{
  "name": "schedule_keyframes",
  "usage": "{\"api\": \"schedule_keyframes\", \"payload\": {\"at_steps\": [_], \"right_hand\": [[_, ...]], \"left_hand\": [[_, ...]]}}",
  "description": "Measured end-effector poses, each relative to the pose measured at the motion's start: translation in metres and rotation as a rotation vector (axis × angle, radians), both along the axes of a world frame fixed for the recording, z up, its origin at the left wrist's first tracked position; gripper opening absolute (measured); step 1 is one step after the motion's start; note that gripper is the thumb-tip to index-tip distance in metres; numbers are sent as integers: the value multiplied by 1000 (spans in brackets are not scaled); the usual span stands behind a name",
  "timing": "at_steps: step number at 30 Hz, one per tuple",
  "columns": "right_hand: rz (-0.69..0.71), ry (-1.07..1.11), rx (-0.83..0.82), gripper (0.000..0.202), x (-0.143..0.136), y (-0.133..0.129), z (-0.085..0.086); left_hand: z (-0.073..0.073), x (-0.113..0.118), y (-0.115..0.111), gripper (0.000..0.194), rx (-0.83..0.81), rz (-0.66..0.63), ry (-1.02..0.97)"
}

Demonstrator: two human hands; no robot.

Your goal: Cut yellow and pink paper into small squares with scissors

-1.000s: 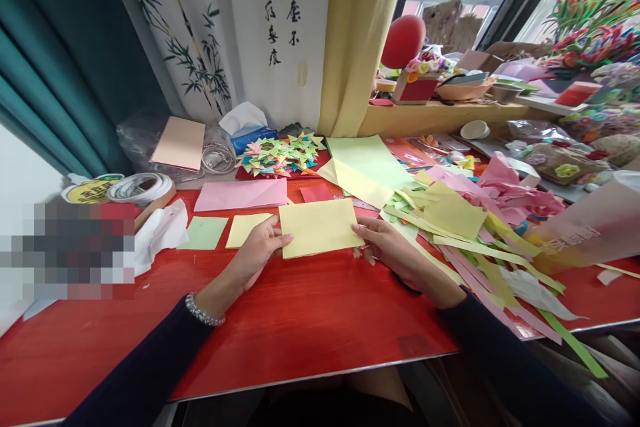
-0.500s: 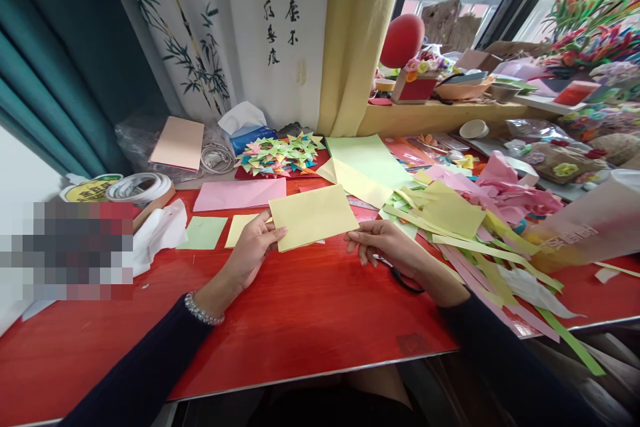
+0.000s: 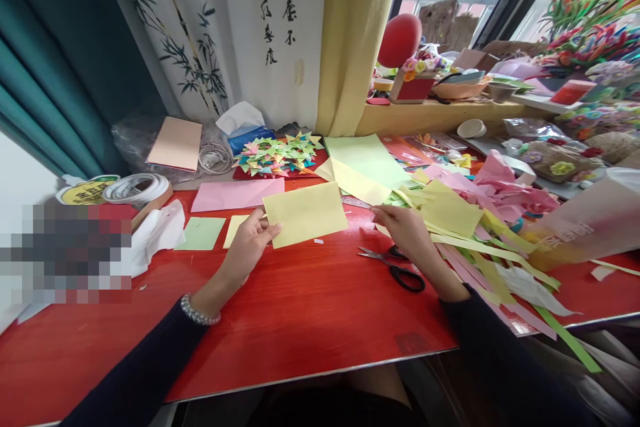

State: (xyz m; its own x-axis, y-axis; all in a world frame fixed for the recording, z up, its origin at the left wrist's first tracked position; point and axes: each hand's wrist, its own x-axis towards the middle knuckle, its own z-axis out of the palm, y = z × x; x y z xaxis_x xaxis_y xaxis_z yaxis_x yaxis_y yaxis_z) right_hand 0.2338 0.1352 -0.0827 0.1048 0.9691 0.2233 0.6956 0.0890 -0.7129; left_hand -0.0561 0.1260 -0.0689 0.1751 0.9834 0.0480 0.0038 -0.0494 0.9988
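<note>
Left hand: pinches yellow sheet by its corner, lifting it off the desk.
Right hand: fingers loosely curled, empty, beside scissors and paper strips.

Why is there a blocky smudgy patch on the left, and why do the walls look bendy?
Head view: that patch is pixelated on purpose; the wide lens bends the curtain near the edges; window daylight puts a soft sheen on the red table.

We hold the yellow paper by its left edge in our left hand, lifted off the red table. Our right hand touches paper strips just beyond the scissors.
</note>
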Motion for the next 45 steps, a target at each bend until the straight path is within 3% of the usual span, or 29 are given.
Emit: {"api": "schedule_keyframes", "payload": {"at_steps": [2, 5, 7, 9, 13, 16, 20, 28, 33, 45], "right_hand": [[-13, 42, 93, 39, -2, 0, 1], [221, 357, 77, 57, -16, -4, 6], [398, 524, 22, 56, -29, -8, 9], [463, 549, 3, 45, -38, -10, 9], [350, 362, 92, 22, -42, -9, 1], [347, 291, 130, 19, -40, -6, -5], [365, 253, 78, 20, -40, -4, -10], [327, 117, 81, 17, -41, -6, -8], [324, 117, 55, 17, -40, -4, -6], [344, 57, -39, 20, -40, -9, 1]], "left_hand": [[-3, 2, -2, 44, 82, 21, 102], [-5, 7, -4, 39, 158, 11, 186], [-7, 9, -5, 34, 178, -29, 180], [-9, 11, -4, 28, 179, -63, 197], [-14, 12, 0, 18, 282, -34, 434], [-16, 11, 5, 20, 425, -5, 618], [-17, 9, 9, 25, 447, 10, 734], [-15, 8, 8, 14, 256, 5, 441], [-14, 8, 8, 10, 268, -2, 472], [-16, 5, 12, 22, 274, -27, 518]]}}
